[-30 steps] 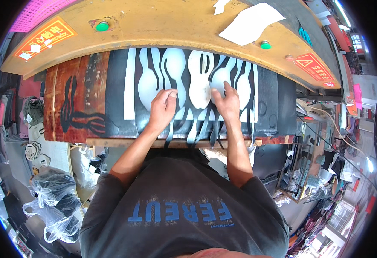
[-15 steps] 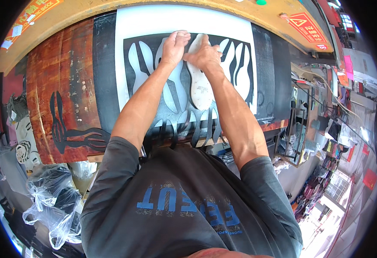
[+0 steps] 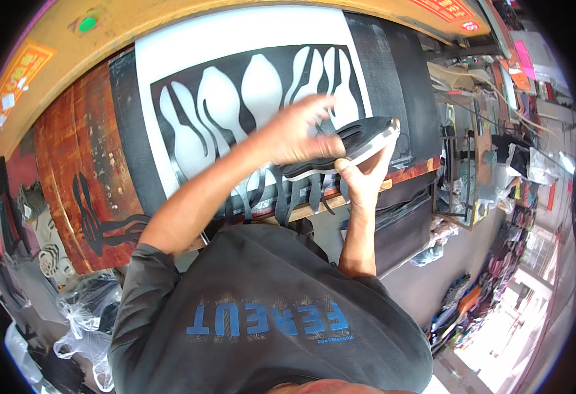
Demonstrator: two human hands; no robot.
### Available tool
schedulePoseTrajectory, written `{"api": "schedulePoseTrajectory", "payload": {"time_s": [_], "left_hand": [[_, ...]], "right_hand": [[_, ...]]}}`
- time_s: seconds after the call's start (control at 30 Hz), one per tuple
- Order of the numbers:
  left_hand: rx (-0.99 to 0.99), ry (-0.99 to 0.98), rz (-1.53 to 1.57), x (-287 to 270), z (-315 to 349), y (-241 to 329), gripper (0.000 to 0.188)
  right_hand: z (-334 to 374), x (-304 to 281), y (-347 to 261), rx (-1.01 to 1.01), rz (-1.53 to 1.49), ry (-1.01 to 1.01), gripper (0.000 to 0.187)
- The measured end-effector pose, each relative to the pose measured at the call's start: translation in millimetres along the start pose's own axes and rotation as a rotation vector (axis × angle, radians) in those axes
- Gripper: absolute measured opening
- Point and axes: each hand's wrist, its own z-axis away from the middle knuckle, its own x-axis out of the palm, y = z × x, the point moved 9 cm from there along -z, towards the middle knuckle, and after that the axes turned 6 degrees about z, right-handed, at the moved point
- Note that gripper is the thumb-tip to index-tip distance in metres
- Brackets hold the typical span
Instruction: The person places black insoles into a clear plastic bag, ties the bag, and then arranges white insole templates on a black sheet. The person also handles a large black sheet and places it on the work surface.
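My right hand (image 3: 364, 182) grips a sole-shaped cutting die (image 3: 383, 143) by its edge, thumb on the near side. The die is tilted up off the table, its dark hollow side facing left and a pale rim showing. My left hand (image 3: 301, 134) is blurred, with its fingers apart beside the die's dark side; whether they touch it I cannot tell. Beneath both hands, a black sheet (image 3: 233, 65) with several sole-shaped cut-outs lies on a white board (image 3: 235, 36). Dangling black strips of the sheet (image 3: 281, 207) reach over the table's near edge.
A yellow machine beam (image 3: 120, 29) crosses the far side. Dark cut scraps (image 3: 91, 220) lie on the worn red-brown table surface (image 3: 55, 144) to the left. Clear plastic bags (image 3: 87, 322) are at lower left, a metal-framed rack (image 3: 455, 187) at right.
The die has been lifted off the sheet and tipped up in my right hand, moving right and nearer to me. My left hand has come across toward it. The view has turned slightly.
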Motion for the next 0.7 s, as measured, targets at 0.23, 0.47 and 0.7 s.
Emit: {"api": "schedulePoseTrajectory", "payload": {"time_s": [0.23,0.47,0.7], "left_hand": [[0.003,-0.115,-0.028,35.4,-9.0,53.9,0.041],[-0.12,-0.036,0.011,47.0,-6.9,58.6,0.05],[-0.181,0.141,0.039,32.2,-5.6,60.5,0.046]], "right_hand": [[18.5,7.8,1.4,0.046,-0.184,-0.115,0.142],[15.7,4.3,22.5,0.094,-0.153,-0.214,0.143],[18.7,10.6,18.7,0.001,-0.011,-0.308,0.143]]}}
